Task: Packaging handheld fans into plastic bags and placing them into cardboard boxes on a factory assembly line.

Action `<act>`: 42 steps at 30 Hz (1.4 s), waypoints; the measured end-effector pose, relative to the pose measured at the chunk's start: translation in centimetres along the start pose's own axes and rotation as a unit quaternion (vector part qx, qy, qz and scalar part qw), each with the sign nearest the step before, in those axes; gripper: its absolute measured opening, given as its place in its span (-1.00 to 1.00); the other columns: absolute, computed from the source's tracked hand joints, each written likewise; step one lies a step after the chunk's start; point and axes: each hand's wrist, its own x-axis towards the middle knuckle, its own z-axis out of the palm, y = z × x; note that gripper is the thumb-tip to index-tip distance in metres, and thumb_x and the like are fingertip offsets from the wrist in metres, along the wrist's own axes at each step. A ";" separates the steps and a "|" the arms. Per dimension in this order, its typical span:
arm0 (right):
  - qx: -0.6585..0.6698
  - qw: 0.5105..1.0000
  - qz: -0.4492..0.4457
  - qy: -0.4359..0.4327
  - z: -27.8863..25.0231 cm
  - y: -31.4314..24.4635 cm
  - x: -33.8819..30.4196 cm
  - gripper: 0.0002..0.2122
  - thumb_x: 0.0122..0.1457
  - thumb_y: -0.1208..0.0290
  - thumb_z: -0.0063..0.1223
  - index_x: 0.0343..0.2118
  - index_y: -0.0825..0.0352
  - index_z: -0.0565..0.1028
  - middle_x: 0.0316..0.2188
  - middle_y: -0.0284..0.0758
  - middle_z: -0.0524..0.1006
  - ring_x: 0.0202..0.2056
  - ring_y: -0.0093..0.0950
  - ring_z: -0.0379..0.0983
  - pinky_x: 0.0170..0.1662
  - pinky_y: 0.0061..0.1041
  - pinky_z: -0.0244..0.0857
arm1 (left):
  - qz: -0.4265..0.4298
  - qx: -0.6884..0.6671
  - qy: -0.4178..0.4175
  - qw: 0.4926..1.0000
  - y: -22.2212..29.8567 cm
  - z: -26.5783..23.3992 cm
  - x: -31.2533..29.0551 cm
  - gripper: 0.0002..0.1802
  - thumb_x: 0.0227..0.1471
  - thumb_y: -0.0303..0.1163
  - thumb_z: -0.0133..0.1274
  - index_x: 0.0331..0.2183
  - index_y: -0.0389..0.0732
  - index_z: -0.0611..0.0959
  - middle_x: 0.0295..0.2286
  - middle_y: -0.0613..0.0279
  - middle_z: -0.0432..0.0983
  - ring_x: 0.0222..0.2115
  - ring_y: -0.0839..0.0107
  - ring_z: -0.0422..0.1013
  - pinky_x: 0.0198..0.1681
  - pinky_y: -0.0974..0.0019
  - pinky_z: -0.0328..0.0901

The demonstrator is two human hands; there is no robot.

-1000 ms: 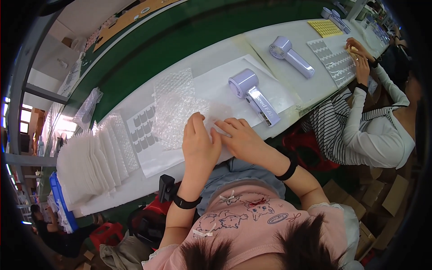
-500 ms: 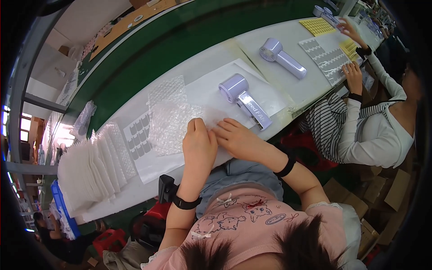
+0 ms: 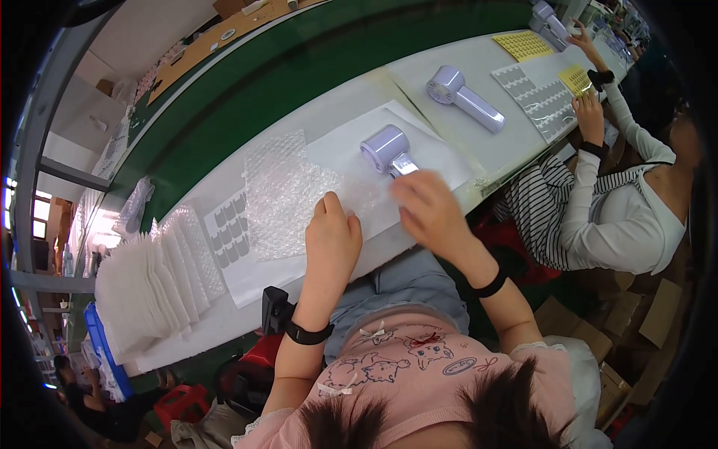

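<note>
A clear bubble-wrap bag lies on white paper in front of me. My left hand is closed on its near right edge, with the fingers pinched together. To the right rests a lilac handheld fan, its round head toward the far side. My right hand is over the fan's handle and hides most of it. Motion smears those fingers, so I cannot tell whether they touch the fan.
A stack of bubble-wrap bags stands at the table's left end. Beside the bag is a sheet of grey stickers. Another lilac fan lies farther right, near a second sticker sheet and a co-worker's hands.
My right hand has left the bag's edge and moved right, over the fan's handle. My left hand stays at the bag. The co-worker's hands have shifted slightly.
</note>
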 end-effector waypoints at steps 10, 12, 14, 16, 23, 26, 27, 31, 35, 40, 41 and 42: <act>0.115 0.929 0.352 0.006 -3.1 1.4 -0.4 -0.53 -0.18 0.52 0.17 -0.10 0.44 0.38 -0.25 -0.22 0.45 -0.21 -0.43 0.36 -0.17 -0.54 0.25 | -0.033 -0.068 -0.039 0.996 -0.4 -0.6 1.3 -0.82 -0.13 -0.44 -0.03 -0.53 -0.39 0.40 -0.67 -0.16 0.37 -0.58 -0.06 0.35 -0.52 0.13 0.21; 0.206 0.906 0.369 0.020 -5.0 1.4 -1.2 -0.50 -0.18 0.52 0.17 -0.08 0.44 0.36 -0.26 -0.23 0.47 -0.24 -0.48 0.39 -0.20 -0.57 0.25 | -0.036 -0.071 -0.036 0.996 -0.7 -0.6 1.4 -0.81 -0.12 -0.43 -0.03 -0.54 -0.39 0.40 -0.67 -0.16 0.37 -0.59 -0.05 0.35 -0.53 0.14 0.21; 0.381 0.837 0.394 -0.002 -7.1 0.5 -2.4 -0.47 -0.20 0.52 0.20 -0.06 0.43 0.35 -0.25 -0.24 0.48 -0.27 -0.55 0.38 -0.19 -0.62 0.23 | -0.037 -0.080 -0.033 0.996 -0.8 -0.7 1.5 -0.80 -0.10 -0.42 -0.03 -0.55 -0.40 0.42 -0.67 -0.16 0.37 -0.60 -0.04 0.34 -0.53 0.16 0.20; 0.462 0.790 0.403 -0.011 -7.4 0.1 -2.9 -0.45 -0.21 0.51 0.21 -0.04 0.43 0.34 -0.25 -0.25 0.49 -0.28 -0.58 0.38 -0.19 -0.64 0.22 | -0.042 -0.082 -0.039 0.995 -0.7 -0.9 1.6 -0.79 -0.09 -0.41 -0.04 -0.55 -0.40 0.42 -0.67 -0.15 0.37 -0.61 -0.04 0.34 -0.53 0.16 0.20; 0.354 0.876 0.314 -0.095 -4.6 0.0 -2.0 -0.48 -0.23 0.52 0.22 -0.09 0.41 0.38 -0.28 -0.16 0.50 -0.26 -0.53 0.41 -0.15 -0.60 0.24 | -0.042 -0.075 -0.047 0.995 -0.6 -0.9 2.1 -0.83 -0.05 -0.50 -0.08 -0.56 -0.41 0.38 -0.64 -0.20 0.39 -0.55 -0.13 0.35 -0.51 0.07 0.22; 0.346 0.883 0.299 -0.107 -4.2 0.4 -1.4 -0.48 -0.24 0.52 0.22 -0.09 0.40 0.39 -0.28 -0.15 0.50 -0.26 -0.50 0.42 -0.16 -0.59 0.24 | -0.052 -0.099 -0.044 0.993 -1.1 -1.0 2.1 -0.83 -0.03 -0.49 -0.10 -0.56 -0.40 0.38 -0.63 -0.20 0.39 -0.55 -0.13 0.35 -0.52 0.08 0.22; 0.340 0.887 0.293 -0.112 -4.1 0.5 -1.2 -0.48 -0.24 0.52 0.21 -0.09 0.40 0.39 -0.28 -0.15 0.50 -0.27 -0.48 0.43 -0.16 -0.59 0.24 | -0.052 -0.099 -0.043 0.993 -1.2 -1.0 2.1 -0.83 -0.03 -0.49 -0.10 -0.56 -0.40 0.38 -0.63 -0.20 0.39 -0.55 -0.13 0.35 -0.52 0.08 0.22; 0.318 0.899 0.277 -0.118 -3.5 1.3 -0.9 -0.47 -0.24 0.51 0.22 -0.08 0.38 0.39 -0.32 -0.15 0.50 -0.29 -0.49 0.42 -0.18 -0.61 0.24 | -0.062 -0.112 -0.044 0.991 -1.2 -1.3 2.1 -0.84 -0.02 -0.49 -0.10 -0.54 -0.39 0.38 -0.65 -0.18 0.38 -0.56 -0.13 0.34 -0.53 0.08 0.21; 0.250 0.924 0.255 -0.136 -3.5 1.0 -0.2 -0.49 -0.23 0.47 0.21 -0.10 0.39 0.40 -0.34 -0.12 0.49 -0.32 -0.41 0.44 -0.21 -0.57 0.26 | -0.045 -0.106 -0.028 0.993 -1.5 -0.8 2.0 -0.85 -0.02 -0.50 -0.10 -0.54 -0.38 0.37 -0.64 -0.17 0.39 -0.57 -0.10 0.35 -0.53 0.09 0.21; 0.180 0.942 0.223 -0.172 -4.4 -0.2 1.7 -0.49 -0.21 0.43 0.19 -0.11 0.44 0.39 -0.33 -0.10 0.48 -0.32 -0.35 0.44 -0.22 -0.54 0.27 | 0.000 -0.121 0.020 0.992 -0.4 -0.5 1.2 -0.84 -0.05 -0.52 -0.08 -0.35 -0.38 0.40 -0.46 -0.22 0.40 -0.50 -0.08 0.36 -0.47 0.10 0.23; 0.160 0.944 0.215 -0.194 -4.6 -0.1 2.1 -0.50 -0.20 0.41 0.18 -0.11 0.45 0.38 -0.33 -0.10 0.47 -0.32 -0.34 0.44 -0.22 -0.53 0.28 | 0.022 -0.133 0.032 0.990 0.4 -0.5 0.9 -0.77 -0.06 -0.52 -0.05 -0.28 -0.37 0.39 -0.41 -0.22 0.39 -0.47 -0.08 0.37 -0.45 0.12 0.25; 0.140 0.944 0.207 -0.216 -4.9 0.0 2.5 -0.50 -0.18 0.40 0.18 -0.11 0.47 0.37 -0.32 -0.09 0.47 -0.31 -0.33 0.44 -0.22 -0.52 0.28 | 0.043 -0.145 0.043 0.988 1.0 -0.5 0.7 -0.69 -0.08 -0.51 -0.02 -0.22 -0.37 0.39 -0.36 -0.22 0.39 -0.45 -0.07 0.37 -0.42 0.13 0.27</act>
